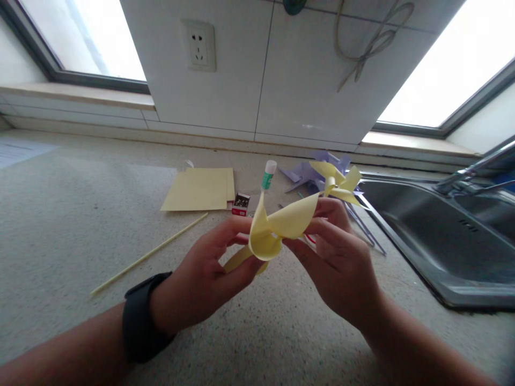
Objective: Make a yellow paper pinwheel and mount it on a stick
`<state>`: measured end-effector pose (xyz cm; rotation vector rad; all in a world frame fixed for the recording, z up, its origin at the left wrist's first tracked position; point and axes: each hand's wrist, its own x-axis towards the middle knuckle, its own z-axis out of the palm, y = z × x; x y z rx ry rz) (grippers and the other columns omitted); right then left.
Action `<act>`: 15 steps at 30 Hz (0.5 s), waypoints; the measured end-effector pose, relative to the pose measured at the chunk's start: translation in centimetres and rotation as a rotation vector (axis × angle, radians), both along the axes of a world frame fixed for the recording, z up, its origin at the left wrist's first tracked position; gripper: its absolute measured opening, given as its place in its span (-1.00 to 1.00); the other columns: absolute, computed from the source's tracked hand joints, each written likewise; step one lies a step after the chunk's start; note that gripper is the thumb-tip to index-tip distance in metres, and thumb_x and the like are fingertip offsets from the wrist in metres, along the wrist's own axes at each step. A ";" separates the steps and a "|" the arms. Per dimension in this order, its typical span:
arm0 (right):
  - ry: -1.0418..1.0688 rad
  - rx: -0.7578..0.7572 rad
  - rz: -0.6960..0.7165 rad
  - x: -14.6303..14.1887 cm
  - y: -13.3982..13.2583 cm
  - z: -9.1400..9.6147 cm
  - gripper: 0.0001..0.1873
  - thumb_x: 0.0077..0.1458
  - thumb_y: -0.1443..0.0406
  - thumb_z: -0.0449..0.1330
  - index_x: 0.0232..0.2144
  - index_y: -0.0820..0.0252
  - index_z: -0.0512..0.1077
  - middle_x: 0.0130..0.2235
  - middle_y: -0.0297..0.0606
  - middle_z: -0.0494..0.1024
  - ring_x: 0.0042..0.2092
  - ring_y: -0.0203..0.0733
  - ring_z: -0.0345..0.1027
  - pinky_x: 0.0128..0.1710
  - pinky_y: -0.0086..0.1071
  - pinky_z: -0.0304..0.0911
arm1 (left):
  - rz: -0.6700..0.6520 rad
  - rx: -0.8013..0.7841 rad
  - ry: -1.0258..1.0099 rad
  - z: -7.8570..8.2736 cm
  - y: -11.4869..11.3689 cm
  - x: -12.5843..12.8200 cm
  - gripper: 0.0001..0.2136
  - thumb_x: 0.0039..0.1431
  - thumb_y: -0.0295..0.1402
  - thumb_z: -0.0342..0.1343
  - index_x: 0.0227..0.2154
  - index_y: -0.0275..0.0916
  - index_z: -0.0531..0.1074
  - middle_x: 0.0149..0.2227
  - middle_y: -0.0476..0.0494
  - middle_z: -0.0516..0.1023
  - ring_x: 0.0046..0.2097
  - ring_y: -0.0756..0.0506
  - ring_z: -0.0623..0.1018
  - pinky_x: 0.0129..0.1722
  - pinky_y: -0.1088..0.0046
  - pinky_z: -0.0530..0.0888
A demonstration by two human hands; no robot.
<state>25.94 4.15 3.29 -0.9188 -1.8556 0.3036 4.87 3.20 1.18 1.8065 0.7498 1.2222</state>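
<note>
A yellow paper pinwheel (263, 236), its blades curled in toward the middle, is held above the counter between both hands. My left hand (217, 268), with a dark band on the wrist, pinches its lower left side, thumb in front. Thumb and fingers of my right hand (338, 252) close on the right blade near the centre. Beyond the hands stand a glue stick (268, 174) with a white cap and a small red box (241, 204) of metal pins. On the left lies a thin yellow paper stick (151, 253). Something red shows partly behind the right fingers.
Yellow paper sheets (197, 188) lie near the wall. Finished pinwheels, one yellow (336, 182) and several purple (300, 174), are piled beside the steel sink (434, 236). The tap (462, 174) is at far right. A wall socket (199, 46) and a hanging cord (372, 45) are above.
</note>
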 end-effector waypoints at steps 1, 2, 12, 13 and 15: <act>0.001 -0.013 0.010 0.0 0.0 0.0 -0.86 0.14 0.40 0.32 -0.26 0.04 0.54 -0.11 -0.22 0.39 -0.09 -0.06 0.30 -0.08 -0.03 0.27 | -0.001 0.000 0.000 0.0 0.0 0.0 -0.65 0.27 -0.44 0.20 0.08 -0.02 0.42 0.08 -0.05 0.54 0.08 -0.09 0.52 0.06 0.37 0.51; 0.004 -0.023 0.017 0.0 0.1 0.1 -0.85 0.14 0.40 0.32 -0.25 0.04 0.55 -0.12 -0.23 0.39 -0.09 -0.07 0.30 -0.09 -0.05 0.28 | -0.002 0.001 -0.004 -0.1 -0.1 0.0 -0.64 0.26 -0.44 0.20 0.09 -0.03 0.41 0.11 -0.08 0.53 0.10 -0.11 0.52 0.07 0.34 0.51; 0.114 -0.166 0.092 0.1 0.5 -0.6 -0.76 0.12 0.38 0.33 -0.18 -0.06 0.58 -0.08 -0.28 0.38 -0.03 -0.08 0.33 0.05 -0.02 0.32 | -0.047 0.008 -0.029 -0.1 -0.1 0.2 -0.59 0.26 -0.46 0.20 0.11 0.07 0.39 0.16 0.02 0.51 0.15 -0.07 0.49 0.11 0.44 0.49; 0.126 -0.177 0.096 0.0 0.5 -0.7 -0.77 0.12 0.38 0.34 -0.19 -0.06 0.58 -0.09 -0.28 0.38 -0.04 -0.09 0.33 0.05 -0.03 0.33 | -0.050 0.010 -0.031 -0.1 -0.1 0.3 -0.60 0.27 -0.45 0.20 0.11 0.08 0.39 0.17 0.03 0.50 0.15 -0.06 0.49 0.12 0.44 0.48; 0.154 -0.191 0.108 -0.1 0.5 -0.7 -0.77 0.11 0.38 0.34 -0.19 -0.05 0.58 -0.10 -0.29 0.40 -0.05 -0.11 0.34 0.04 -0.06 0.35 | -0.050 0.009 -0.025 -0.1 -0.2 0.3 -0.61 0.27 -0.45 0.19 0.10 0.08 0.39 0.19 0.04 0.48 0.15 -0.06 0.49 0.12 0.44 0.48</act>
